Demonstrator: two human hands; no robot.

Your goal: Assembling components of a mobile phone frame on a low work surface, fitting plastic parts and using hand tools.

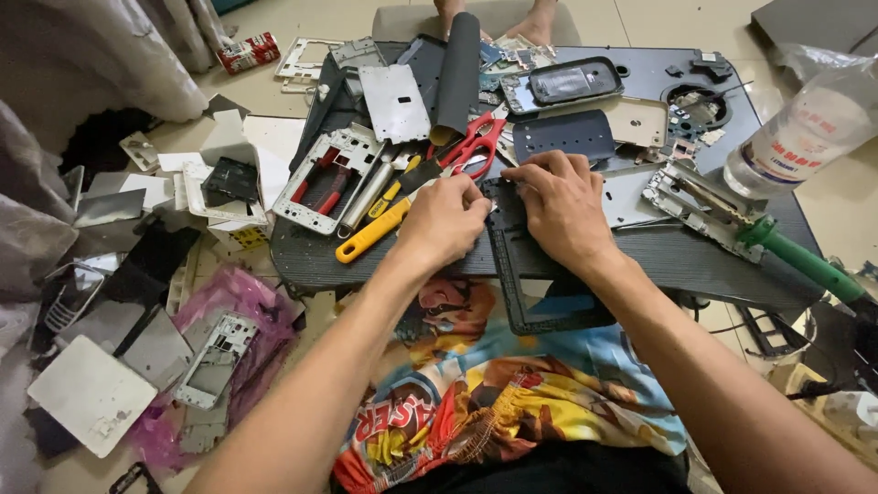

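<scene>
View: looking down at my lap and a low dark table covered w/ phone and tablet parts.
Left hand: fingers curled, tips pinched on the top edge of a dark rectangular frame; can't tell exactly what's between them.
Right hand: just beside the left, nearly touching, fingers bent down onto the same frame's top edge.
Frame: hangs off the table's near edge toward my lap, top end under both hands.
Near left hand: yellow-handled tool, red scissors, silver phone chassis.
Near right hand: dark back cover, metal bracket, green-handled tool, clear plastic bottle.
Floor, left: grey plates, pink plastic bag, more chassis pieces.
</scene>
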